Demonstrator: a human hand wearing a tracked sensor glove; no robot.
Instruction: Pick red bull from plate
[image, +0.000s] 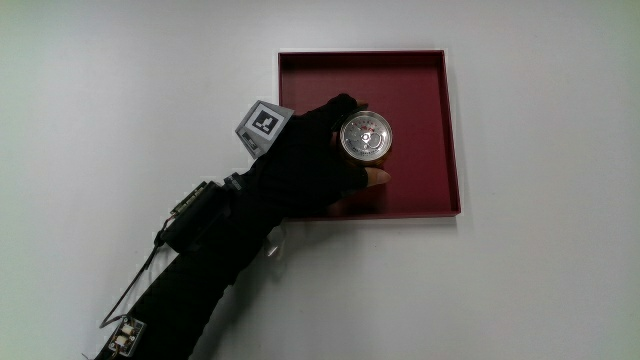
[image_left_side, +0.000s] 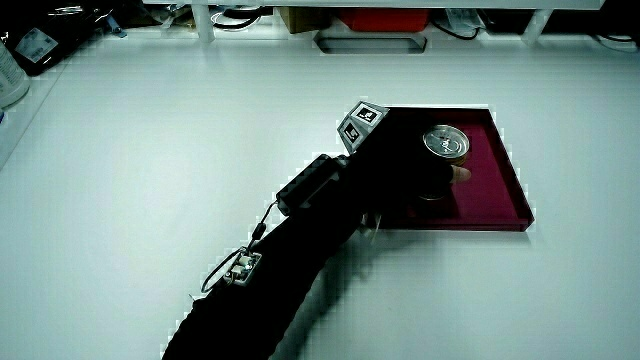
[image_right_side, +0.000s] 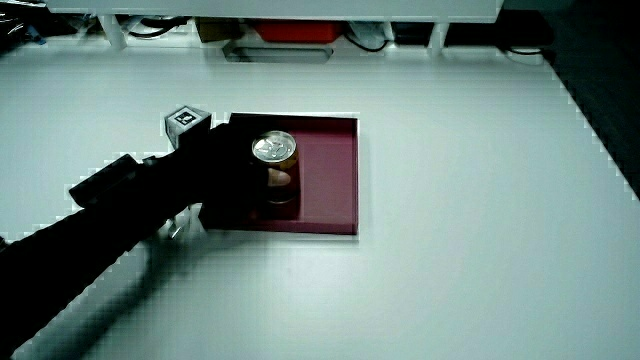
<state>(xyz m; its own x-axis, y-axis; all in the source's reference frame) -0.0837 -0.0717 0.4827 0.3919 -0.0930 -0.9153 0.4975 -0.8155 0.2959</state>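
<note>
Red bull can (image: 365, 138) upright on dark red square plate (image: 420, 90), about plate centre, silver top with tab facing up. Same in both side views: can (image_left_side: 445, 145) (image_right_side: 273, 150) standing inside plate rim (image_left_side: 495, 190) (image_right_side: 335, 170). Cannot tell if can base touches plate floor or sits just off it.

Hand (image: 310, 165) in black glove wrapped round can body, coming in from can's 8 o'clock. Fingers (image: 343, 105) curled past can at 10 to 11 o'clock, bare thumb tip (image: 378, 178) pressed on can at 6 o'clock. Grip closed narrow on can, can body mostly covered by glove in main view. Thumb (image_right_side: 281, 178) seen on can wall in a side view, below the lid.

Patterned cube (image: 262, 125) on back of hand, at 9 o'clock from can, just outside plate edge; also seen in both side views (image_left_side: 362, 122) (image_right_side: 187, 120).

Forearm (image: 200, 270) running from plate's 8 o'clock corner toward person, over white table (image: 540, 290). Small black box (image: 195, 215) strapped at wrist, thin wires trailing along sleeve.

Plate lying flat on table, 7 o'clock corner hidden under hand.
</note>
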